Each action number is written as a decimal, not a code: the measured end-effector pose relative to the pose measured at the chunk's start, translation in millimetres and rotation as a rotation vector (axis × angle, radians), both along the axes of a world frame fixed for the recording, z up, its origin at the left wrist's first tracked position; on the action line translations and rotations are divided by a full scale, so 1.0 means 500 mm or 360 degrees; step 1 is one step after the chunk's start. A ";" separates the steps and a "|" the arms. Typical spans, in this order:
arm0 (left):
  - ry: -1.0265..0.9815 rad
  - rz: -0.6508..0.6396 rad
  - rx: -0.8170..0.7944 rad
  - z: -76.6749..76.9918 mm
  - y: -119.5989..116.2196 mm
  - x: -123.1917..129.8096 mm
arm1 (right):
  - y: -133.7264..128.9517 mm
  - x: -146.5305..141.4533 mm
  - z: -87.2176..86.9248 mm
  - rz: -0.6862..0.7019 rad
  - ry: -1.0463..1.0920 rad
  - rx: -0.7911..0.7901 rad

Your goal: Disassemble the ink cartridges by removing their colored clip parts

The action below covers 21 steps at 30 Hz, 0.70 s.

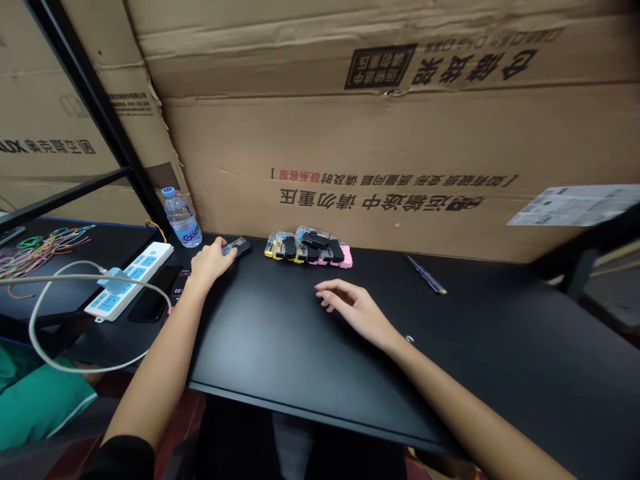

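Note:
My left hand (211, 262) reaches to the back left of the black table (280, 347), its fingers on a small dark cartridge-like piece (242, 247) with a clear part. Against the cardboard at the back lies a pile of similar small pieces (307, 247), black and clear with yellow and pink parts. My right hand (350, 303) is held over the middle of the table in front of that pile, fingers loosely curved and apart, with nothing in it. To its right a screwdriver (426, 275) with a blue handle lies on the table.
A water bottle (183, 219), a white power strip (131, 280) with a plug and cable, and phones (177, 287) are at the left. Coloured wires (50, 250) lie farther left. Large cardboard (350, 133) stands behind. A small ring (409, 339) lies near my right wrist. A person's green clothing (43, 400) shows lower left.

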<state>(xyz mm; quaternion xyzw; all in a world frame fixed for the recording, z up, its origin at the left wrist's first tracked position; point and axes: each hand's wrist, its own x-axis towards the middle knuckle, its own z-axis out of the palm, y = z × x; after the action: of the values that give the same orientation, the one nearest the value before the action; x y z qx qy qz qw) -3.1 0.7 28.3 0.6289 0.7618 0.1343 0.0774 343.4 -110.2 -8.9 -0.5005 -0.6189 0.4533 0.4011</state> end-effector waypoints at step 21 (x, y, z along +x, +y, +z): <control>0.0240 -0.0242 0.0191 -0.059 -0.013 0.056 | 0.016 0.005 -0.035 -0.0058 -0.0070 0.0200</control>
<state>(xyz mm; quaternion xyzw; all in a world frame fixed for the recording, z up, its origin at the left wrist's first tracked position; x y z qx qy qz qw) 24.8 -5.7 -1.0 0.6966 0.7063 0.1259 -0.0079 345.9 -102.0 -26.2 -0.4954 -0.6457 0.3949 0.4263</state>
